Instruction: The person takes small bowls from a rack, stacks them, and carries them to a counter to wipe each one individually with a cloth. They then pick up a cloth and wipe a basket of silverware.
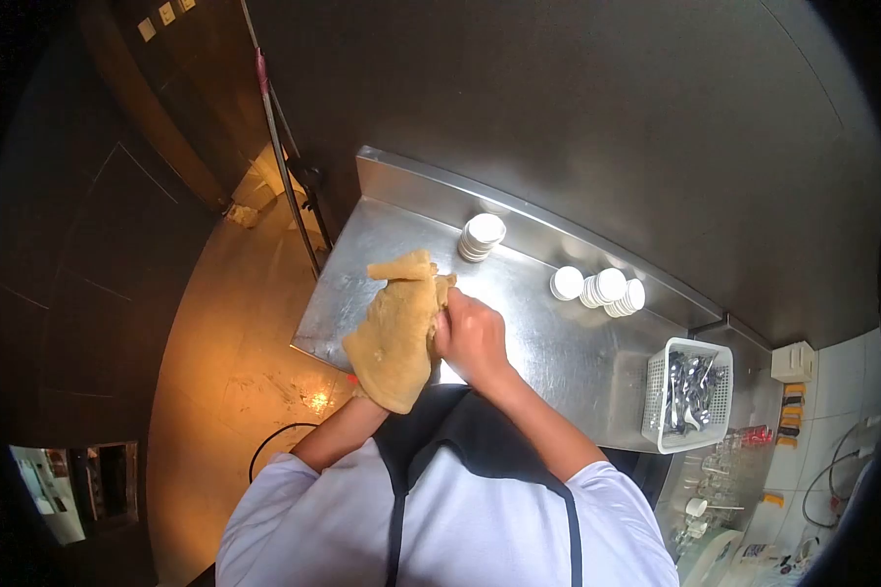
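A tan cloth (392,338) is held over the left end of the steel table (558,342), its long axis running from the person towards the wall (558,117). Its right edge is clenched in the right hand (472,338). The left hand is hidden beneath the cloth, so its grip cannot be told.

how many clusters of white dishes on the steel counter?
2. One stack just beyond the tan cloth; one leaning cluster further right, towards the cutlery basket. Dishes overlap, so some may be hidden.

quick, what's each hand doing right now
left hand: hidden under the tan cloth, cannot tell
right hand: closed on the tan cloth's edge
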A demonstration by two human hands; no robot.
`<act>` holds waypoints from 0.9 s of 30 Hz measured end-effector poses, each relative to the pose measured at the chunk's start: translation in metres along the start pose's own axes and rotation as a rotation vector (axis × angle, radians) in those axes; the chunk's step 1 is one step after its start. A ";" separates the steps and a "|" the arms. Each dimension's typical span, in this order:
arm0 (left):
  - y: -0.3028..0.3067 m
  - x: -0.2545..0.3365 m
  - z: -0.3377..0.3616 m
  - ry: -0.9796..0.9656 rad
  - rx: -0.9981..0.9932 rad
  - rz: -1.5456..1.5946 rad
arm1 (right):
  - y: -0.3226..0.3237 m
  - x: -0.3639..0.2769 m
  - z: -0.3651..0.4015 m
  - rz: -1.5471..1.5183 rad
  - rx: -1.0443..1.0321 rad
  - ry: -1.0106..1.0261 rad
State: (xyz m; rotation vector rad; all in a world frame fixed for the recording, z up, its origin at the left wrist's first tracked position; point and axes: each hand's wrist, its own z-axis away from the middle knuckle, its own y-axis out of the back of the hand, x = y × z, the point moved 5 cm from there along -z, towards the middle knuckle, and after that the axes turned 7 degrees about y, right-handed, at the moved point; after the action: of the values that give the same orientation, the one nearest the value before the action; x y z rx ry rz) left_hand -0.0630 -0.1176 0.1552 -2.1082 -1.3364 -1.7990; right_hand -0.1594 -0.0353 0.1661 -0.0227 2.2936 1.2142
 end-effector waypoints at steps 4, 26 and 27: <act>-0.007 -0.010 -0.006 0.009 0.015 0.359 | -0.011 0.010 0.002 -0.518 -0.105 -0.256; -0.025 -0.063 0.013 0.182 -0.016 0.217 | -0.024 0.033 0.019 -0.443 -0.167 -0.315; -0.025 -0.060 0.011 0.181 -0.013 0.197 | -0.020 0.033 0.019 -0.383 -0.164 -0.324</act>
State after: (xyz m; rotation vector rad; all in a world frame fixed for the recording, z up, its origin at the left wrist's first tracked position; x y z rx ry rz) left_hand -0.0667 -0.1293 0.0900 -1.9500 -1.0382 -1.8671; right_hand -0.1742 -0.0251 0.1270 -0.2896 1.8049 1.1073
